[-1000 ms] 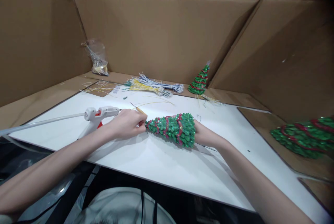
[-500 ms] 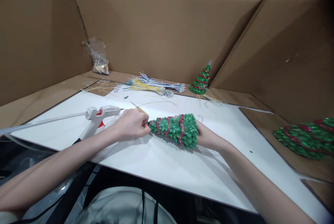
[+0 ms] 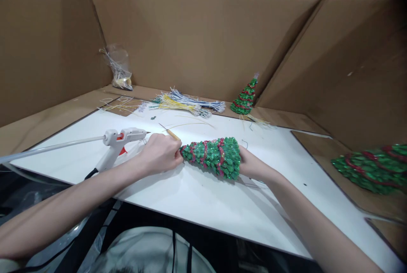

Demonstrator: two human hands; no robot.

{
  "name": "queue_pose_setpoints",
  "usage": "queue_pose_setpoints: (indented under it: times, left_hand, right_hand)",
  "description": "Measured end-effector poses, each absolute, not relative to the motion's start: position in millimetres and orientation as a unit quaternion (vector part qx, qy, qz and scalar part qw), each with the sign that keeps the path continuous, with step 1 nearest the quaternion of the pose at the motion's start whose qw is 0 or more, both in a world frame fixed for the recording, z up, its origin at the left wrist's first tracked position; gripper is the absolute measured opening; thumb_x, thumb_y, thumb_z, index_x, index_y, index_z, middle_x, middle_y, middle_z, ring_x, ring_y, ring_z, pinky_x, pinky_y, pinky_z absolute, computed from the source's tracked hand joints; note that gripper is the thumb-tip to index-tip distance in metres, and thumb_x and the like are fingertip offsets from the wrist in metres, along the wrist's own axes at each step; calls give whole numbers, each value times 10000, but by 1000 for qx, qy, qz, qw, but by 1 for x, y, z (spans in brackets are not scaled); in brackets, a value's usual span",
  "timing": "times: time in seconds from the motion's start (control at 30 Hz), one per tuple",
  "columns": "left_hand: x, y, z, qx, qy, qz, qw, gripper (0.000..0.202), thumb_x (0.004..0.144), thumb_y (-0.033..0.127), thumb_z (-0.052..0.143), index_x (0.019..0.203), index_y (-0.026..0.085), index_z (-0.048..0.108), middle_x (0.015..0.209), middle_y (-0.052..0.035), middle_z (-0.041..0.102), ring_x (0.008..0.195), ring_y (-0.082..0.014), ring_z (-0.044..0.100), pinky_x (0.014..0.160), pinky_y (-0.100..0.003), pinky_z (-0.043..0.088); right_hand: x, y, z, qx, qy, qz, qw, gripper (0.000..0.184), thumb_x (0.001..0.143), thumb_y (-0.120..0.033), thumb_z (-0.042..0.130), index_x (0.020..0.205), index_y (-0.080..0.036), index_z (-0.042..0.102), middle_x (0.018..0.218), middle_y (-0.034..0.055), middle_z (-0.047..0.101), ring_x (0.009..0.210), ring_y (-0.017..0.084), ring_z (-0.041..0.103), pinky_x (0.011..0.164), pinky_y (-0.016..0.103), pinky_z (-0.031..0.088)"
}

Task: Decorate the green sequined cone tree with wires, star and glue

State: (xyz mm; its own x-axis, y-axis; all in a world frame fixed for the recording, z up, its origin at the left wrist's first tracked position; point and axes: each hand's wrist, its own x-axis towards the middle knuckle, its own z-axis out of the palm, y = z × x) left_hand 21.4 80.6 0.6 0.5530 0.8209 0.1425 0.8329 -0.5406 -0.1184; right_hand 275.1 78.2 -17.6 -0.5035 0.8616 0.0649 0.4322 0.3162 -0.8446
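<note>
A green glittery model Christmas tree (image 3: pixel 211 156) with red garlands lies on its side between my hands, its narrow tip to the left. My left hand (image 3: pixel 163 152) is closed round the tip, the fingers curled in a fist. An awl (image 3: pixel 173 135) with a yellow handle and thin metal spike shows just beyond that fist; whether the hand touches it I cannot tell. At the wide base is my right hand (image 3: pixel 249 160), its fingers hidden behind or inside the tree. The white tabletop (image 3: pixel 190 196) lies beneath.
A white glue gun (image 3: pixel 125 136) stands left of my left hand, a pale tube behind it. Bundled wires (image 3: pixel 184 104) lie at the back. Another tree (image 3: pixel 244 97) stands back right; a third tree (image 3: pixel 372 169) lies at right. A plastic bag (image 3: pixel 121 67) leans against the cardboard wall (image 3: pixel 165 40).
My left hand has shifted very slightly, and a little more of the awl handle shows. Tree and right hand stay nearly where they were.
</note>
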Motion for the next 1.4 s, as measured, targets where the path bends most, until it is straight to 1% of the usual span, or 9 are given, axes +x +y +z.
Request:
queue_pose_setpoints:
  times: [0.17, 0.23, 0.37, 0.53, 0.73, 0.93, 1.1, 1.2, 1.4]
  left_hand:
    - [2, 70, -4, -872, -476, -73, 85, 334, 902, 303, 365, 787, 168, 648, 626, -59, 664, 596, -211, 631, 532, -274, 337]
    - [-13, 61, -7, -872, -475, -106, 56, 341, 937, 309, 335, 960, 195, 656, 652, -42, 672, 623, -204, 639, 557, -269, 375]
    - [-50, 37, -8, -878, -440, -190, -5, 345, 947, 270, 324, 1194, 222, 560, 1009, -85, 679, 884, -197, 644, 734, -270, 461]
    - [-88, -1, -3, -840, -472, -263, -46, 262, 893, 209, 393, 1083, 284, 556, 1102, -70, 586, 1006, -208, 573, 831, -282, 451]
    - [-119, -17, -12, -739, -600, -303, -31, 113, 870, 339, 445, 924, 292, 532, 886, -9, 595, 781, -182, 544, 627, -251, 442]
    - [-132, 10, -18, -679, -674, -282, -72, 347, 856, 531, 457, 1034, 245, 540, 916, 0, 606, 784, -173, 529, 685, -246, 431]
    - [-123, 38, -16, -704, -679, -190, -84, 444, 807, 603, 499, 952, 196, 598, 864, -11, 614, 749, -186, 528, 654, -255, 425]
    - [-117, 47, -16, -714, -662, -181, -138, 482, 812, 594, 500, 994, 174, 651, 1003, -56, 658, 890, -239, 575, 747, -289, 449]
    - [-104, 39, -16, -666, -656, -264, -238, 447, 790, 570, 540, 1047, 227, 664, 1118, 2, 671, 1031, -266, 586, 877, -307, 452]
  right_hand:
    - [272, 77, -15, -423, -761, 410, 272, 262, 650, -201, 630, 908, -159, 656, 979, 55, 724, 943, 278, 659, 813, 373, 553]
    - [271, 77, -15, -419, -761, 413, 274, 221, 656, -211, 626, 865, -154, 666, 951, 54, 728, 930, 279, 662, 801, 371, 557]
    - [272, 77, -16, -422, -758, 409, 282, 287, 651, -182, 637, 935, -158, 667, 1025, 55, 721, 987, 290, 650, 840, 374, 546]
    - [273, 78, -18, -415, -763, 404, 286, 295, 653, -171, 639, 945, -163, 676, 1008, 47, 727, 963, 290, 657, 822, 363, 551]
    - [271, 78, -15, -418, -780, 364, 289, 278, 661, -187, 637, 932, -179, 696, 978, 45, 728, 946, 299, 653, 834, 381, 544]
    - [273, 79, -17, -415, -782, 364, 290, 330, 659, -180, 649, 987, -174, 682, 1036, 54, 712, 954, 298, 651, 833, 379, 544]
    - [273, 79, -17, -413, -785, 371, 275, 212, 673, -163, 619, 871, -180, 695, 952, 30, 730, 919, 275, 657, 824, 354, 543]
    - [272, 78, -15, -409, -782, 381, 275, 184, 677, -163, 619, 845, -176, 694, 956, 26, 730, 927, 278, 656, 812, 345, 546]
    - [271, 77, -15, -407, -775, 398, 274, 173, 679, -140, 600, 821, -179, 693, 938, 19, 724, 896, 264, 658, 776, 326, 543]
